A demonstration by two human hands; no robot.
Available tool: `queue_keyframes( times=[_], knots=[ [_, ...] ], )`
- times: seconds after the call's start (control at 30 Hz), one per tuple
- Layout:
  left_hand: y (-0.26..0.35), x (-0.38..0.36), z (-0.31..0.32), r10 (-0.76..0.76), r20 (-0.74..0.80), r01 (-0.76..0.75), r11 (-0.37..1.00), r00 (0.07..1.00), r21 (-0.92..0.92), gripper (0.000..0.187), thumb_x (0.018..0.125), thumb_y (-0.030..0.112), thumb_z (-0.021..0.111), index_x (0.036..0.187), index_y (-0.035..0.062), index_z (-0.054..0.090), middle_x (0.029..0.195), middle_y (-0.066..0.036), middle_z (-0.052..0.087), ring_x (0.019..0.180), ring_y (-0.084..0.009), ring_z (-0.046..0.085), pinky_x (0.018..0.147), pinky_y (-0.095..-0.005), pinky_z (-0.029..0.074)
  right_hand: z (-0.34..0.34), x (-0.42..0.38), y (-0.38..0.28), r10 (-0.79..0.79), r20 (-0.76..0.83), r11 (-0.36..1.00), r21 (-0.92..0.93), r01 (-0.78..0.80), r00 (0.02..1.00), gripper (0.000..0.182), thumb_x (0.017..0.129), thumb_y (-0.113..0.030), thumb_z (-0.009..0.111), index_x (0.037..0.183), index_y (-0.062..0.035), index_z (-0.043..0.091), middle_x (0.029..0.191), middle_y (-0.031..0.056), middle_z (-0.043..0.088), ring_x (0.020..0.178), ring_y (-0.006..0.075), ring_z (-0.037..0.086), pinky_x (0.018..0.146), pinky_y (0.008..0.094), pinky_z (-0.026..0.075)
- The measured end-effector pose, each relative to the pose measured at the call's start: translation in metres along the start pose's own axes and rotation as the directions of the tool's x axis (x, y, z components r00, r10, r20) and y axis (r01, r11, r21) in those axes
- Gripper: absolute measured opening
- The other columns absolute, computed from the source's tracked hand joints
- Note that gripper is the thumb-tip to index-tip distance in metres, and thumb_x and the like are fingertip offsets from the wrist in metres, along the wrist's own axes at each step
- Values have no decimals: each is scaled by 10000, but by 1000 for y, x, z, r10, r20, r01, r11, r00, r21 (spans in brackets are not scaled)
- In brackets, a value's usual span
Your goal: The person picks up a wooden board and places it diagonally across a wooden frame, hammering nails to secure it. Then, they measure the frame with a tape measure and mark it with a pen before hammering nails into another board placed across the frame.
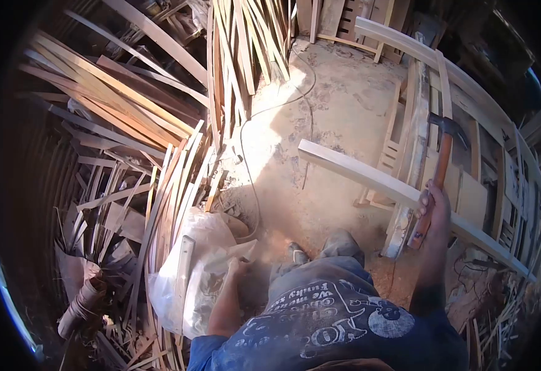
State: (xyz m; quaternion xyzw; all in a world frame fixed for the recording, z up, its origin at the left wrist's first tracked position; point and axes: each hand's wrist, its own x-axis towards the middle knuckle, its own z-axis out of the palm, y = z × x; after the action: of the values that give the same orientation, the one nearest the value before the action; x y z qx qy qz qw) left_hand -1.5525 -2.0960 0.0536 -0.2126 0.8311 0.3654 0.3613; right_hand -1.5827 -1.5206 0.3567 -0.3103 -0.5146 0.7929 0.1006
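My right hand (433,203) is closed around the wooden handle of a claw hammer (443,162), whose dark metal head points away from me. Beneath that hand a long squared timber (360,172) runs across the wooden frame (416,142). My left hand (238,266) hangs low beside a whitish plastic sack (199,247), its fingers curled. Whatever those fingers hold, if anything, is too small to make out. A pale, flat piece (183,275) leans against the sack.
Bundles of long wood strips (239,49) and offcuts (116,210) crowd the left side. A thin cord (255,179) trails over the dusty floor (345,86). More slatted frames (487,167) stand to the right. My shod foot (296,252) shows below.
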Motion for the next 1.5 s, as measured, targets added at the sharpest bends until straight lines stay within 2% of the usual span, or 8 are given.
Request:
queue_keyframes(
  times=[0.2,0.47,0.53,0.6,0.8,0.93,1.17,1.5],
  knots=[
    [68,97,-34,85,42,-76,978,995,-197,230,835,179,662,948,-20,686,801,-134,719,686,-191,682,585,-336,525,110,60,6,-5,-27,999,35,6,1000,183,965,-279,583,1025,-126,502,639,-19,481,453,88,472,407,259,418],
    [101,298,-120,493,204,-520,848,846,105,368,820,234,696,1083,-22,667,899,-176,724,865,-262,699,804,-381,540,206,177,2,110,-161,972,224,-72,981,207,937,-261,614,1000,-109,488,646,-4,503,476,119,504,447,295,433],
    [240,254,-178,382,259,-461,702,887,542,334,840,216,682,1064,-30,654,852,-161,727,784,-236,705,731,-372,557,224,195,-6,141,-163,961,261,-95,977,177,953,-262,601,963,-130,484,631,-16,490,466,112,493,441,292,425],
    [281,296,-226,183,252,-258,916,950,308,258,852,191,676,949,-46,645,764,-154,721,614,-186,689,585,-320,548,230,200,-12,152,-184,961,255,-103,971,165,948,-238,599,993,-118,493,632,-6,493,458,118,492,436,293,424],
    [423,439,-294,84,266,-218,821,960,528,163,912,123,626,953,-33,648,690,-137,676,529,-199,639,437,-321,490,238,198,-21,84,-390,961,275,29,917,157,938,-205,598,1010,-99,507,630,8,491,431,131,481,426,294,432],
    [500,615,-247,161,656,-661,373,737,651,270,911,230,612,914,-33,677,688,-149,709,564,-216,689,539,-356,548,255,177,-17,69,-725,911,325,253,685,166,925,-194,610,1020,-100,512,631,10,495,446,126,488,422,280,433],
    [804,583,-144,233,824,-683,692,516,232,216,971,248,599,955,42,536,717,-138,691,543,-192,658,461,-299,491,282,146,39,166,-985,742,94,664,-47,180,901,-215,616,982,-86,519,677,14,509,564,138,521,569,300,469],
    [1130,531,-27,658,631,-579,723,411,-377,273,1031,282,414,1117,72,566,1055,-105,668,975,-216,641,852,-381,466,352,121,217,280,-809,588,-282,759,-517,267,961,-267,472,1113,-50,497,938,137,660,874,274,668,779,385,527]
  ],
)
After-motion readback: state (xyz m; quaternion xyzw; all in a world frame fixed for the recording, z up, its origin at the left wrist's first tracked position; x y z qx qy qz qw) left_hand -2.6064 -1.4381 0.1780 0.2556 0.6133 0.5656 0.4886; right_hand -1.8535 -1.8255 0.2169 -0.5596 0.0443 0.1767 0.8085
